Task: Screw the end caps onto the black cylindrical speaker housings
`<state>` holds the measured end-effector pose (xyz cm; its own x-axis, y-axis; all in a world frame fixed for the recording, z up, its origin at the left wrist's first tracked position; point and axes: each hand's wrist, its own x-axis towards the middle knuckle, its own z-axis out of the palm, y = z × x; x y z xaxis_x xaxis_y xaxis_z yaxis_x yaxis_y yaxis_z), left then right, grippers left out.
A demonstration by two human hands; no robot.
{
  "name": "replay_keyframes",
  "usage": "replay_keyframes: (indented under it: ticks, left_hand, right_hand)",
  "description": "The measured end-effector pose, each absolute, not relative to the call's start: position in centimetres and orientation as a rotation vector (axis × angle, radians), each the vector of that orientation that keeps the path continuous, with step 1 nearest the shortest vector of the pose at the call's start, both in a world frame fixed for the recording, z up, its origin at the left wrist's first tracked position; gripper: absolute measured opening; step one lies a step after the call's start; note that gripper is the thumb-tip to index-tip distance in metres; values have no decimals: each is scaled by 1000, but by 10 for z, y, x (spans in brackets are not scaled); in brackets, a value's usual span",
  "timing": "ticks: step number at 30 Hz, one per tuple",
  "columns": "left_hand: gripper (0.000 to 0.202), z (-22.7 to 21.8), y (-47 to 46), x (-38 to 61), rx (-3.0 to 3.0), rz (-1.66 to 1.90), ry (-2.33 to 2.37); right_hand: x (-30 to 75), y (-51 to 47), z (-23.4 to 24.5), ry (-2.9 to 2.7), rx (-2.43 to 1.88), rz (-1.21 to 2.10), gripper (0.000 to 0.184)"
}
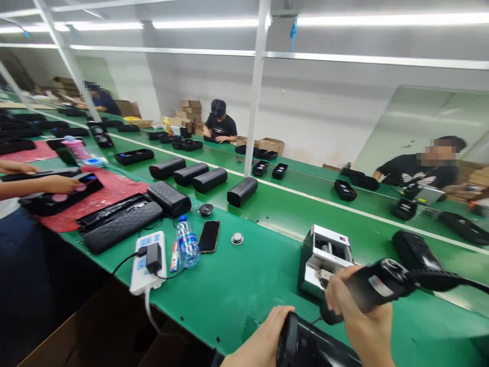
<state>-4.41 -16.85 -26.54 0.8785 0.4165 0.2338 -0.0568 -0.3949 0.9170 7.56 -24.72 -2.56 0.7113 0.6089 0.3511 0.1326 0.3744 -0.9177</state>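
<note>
At the bottom of the head view my left hand (pixel 262 336) grips the end of a black speaker case (pixel 315 344), which the lower frame edge cuts off. My right hand (pixel 361 311) is wrapped round a black electric screwdriver (pixel 376 285) with a cord running off to the right. The screwdriver's front end points left, close to a white and black screw feeder (pixel 324 260); my fingers partly hide it, so I cannot tell whether its tip touches the feeder. Beyond the screwdriver lies another black case (pixel 414 250).
Left on the green bench stand a white power strip (pixel 147 262), a water bottle (pixel 187 244), a phone (pixel 210 236) and a small round speaker (pixel 237 238). Black cases (pixel 242 191) line the belt. A co-worker's hands (pixel 57 183) work at far left; several people sit nearby.
</note>
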Motion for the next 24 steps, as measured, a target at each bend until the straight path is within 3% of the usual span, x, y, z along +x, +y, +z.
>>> replay_keyframes:
  ticks: [6, 12, 15, 18, 24]
  left_hand:
    - [148, -253, -171, -54, 1885, 531, 242]
    - [138, -223, -178, -69, 1907, 515, 246]
    - [139, -222, -178, -70, 1912, 483, 253]
    - [141, -222, -178, -70, 1899, 455, 256]
    - [139, -216, -177, -69, 1889, 448, 260]
  right_hand:
    - [96, -246, -39, -936, -1204, 345, 34]
    - [106, -257, -14, -1048, -1125, 299, 25]
    - [116, -259, 18, -961, -1054, 89, 30]
    - [131, -252, 36, -876, -1022, -175, 20]
    - [150, -224, 22, -934, -1089, -283, 21]
